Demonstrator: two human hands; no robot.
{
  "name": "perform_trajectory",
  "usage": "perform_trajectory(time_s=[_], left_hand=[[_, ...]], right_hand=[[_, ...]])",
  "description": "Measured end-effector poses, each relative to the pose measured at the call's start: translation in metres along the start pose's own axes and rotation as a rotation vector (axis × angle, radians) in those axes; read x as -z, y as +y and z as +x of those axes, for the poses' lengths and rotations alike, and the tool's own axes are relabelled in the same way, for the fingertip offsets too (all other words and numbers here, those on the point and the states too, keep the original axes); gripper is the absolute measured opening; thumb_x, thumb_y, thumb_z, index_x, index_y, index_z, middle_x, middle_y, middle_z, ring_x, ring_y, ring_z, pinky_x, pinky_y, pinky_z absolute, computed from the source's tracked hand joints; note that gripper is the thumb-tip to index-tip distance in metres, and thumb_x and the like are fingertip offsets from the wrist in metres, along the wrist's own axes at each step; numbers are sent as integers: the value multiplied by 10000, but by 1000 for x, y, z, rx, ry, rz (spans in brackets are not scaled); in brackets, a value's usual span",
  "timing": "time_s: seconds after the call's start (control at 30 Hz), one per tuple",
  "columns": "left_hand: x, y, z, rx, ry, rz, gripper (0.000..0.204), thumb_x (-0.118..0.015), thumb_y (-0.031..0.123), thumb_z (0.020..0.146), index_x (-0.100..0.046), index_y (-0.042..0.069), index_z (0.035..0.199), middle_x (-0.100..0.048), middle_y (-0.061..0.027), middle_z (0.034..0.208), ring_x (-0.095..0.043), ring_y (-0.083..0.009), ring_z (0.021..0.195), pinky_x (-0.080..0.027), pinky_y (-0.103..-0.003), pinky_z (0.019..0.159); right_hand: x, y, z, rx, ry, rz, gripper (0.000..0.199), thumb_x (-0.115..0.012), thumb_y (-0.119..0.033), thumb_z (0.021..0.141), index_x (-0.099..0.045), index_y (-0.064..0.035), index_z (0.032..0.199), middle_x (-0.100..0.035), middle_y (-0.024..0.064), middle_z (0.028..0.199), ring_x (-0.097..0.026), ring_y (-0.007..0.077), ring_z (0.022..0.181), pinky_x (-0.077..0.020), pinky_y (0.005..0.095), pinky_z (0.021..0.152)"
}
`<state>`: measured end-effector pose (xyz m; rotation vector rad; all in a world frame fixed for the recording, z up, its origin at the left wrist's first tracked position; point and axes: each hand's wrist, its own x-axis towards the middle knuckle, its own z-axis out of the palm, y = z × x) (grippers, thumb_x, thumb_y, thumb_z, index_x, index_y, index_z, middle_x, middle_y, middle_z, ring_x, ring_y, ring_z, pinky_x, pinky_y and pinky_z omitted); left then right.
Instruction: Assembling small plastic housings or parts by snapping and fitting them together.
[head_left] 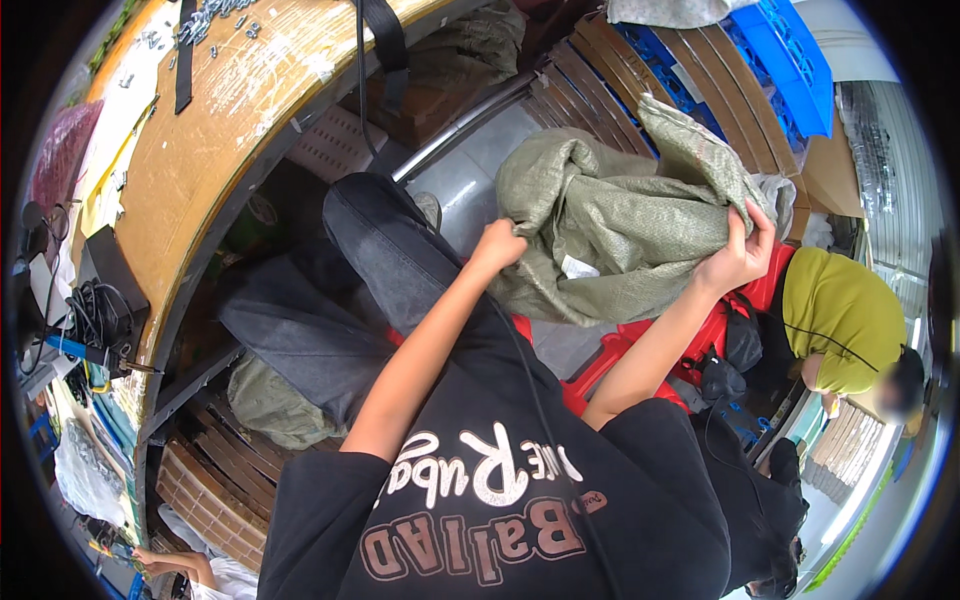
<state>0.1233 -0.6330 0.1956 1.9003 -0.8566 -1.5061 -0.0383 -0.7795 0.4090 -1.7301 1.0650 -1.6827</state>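
A large grey-green woven sack (640,210) is bunched up in front of me, its rim folded and its top corner sticking up. My left hand (499,246) is closed in a fist on the sack's left edge. On the right side, my right hand (738,255) pinches the sack's edge between thumb and fingers. A small white label (579,267) shows on the sack's near side. The sack's inside is mostly hidden by its folds.
At left stands a worn wooden workbench (230,110) with small metal parts (215,12) on it. Stacked cardboard (700,75) and a blue crate (785,60) are beyond the sack. A red plastic stool (610,365) is below it. A person in a yellow-green shirt (840,315) bends at right.
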Motion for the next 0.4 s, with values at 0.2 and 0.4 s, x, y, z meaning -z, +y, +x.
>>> perform_trajectory(time_s=[0.2, 0.4], left_hand=[[10, 49, -45, 140, -156, -1259, 551, -502, 354, 831, -324, 53, 1257, -458, -116, 1184, -459, -249, 1087, -382, -405, 913], [11, 85, -58, -350, -199, -1411, 440, -430, 379, 870, -464, 69, 1180, -515, -93, 1157, -510, -200, 1038, -415, -361, 897]], right_hand=[[-22, -23, -50, -189, -191, 272, 276, -522, 79, 533, -570, 26, 800, -545, 77, 842, -503, 162, 837, -376, 268, 802], [-38, -48, -128, -578, -612, 645, 275, -523, 37, 515, -581, -6, 781, -528, 73, 806, -505, 183, 832, -361, 270, 824]])
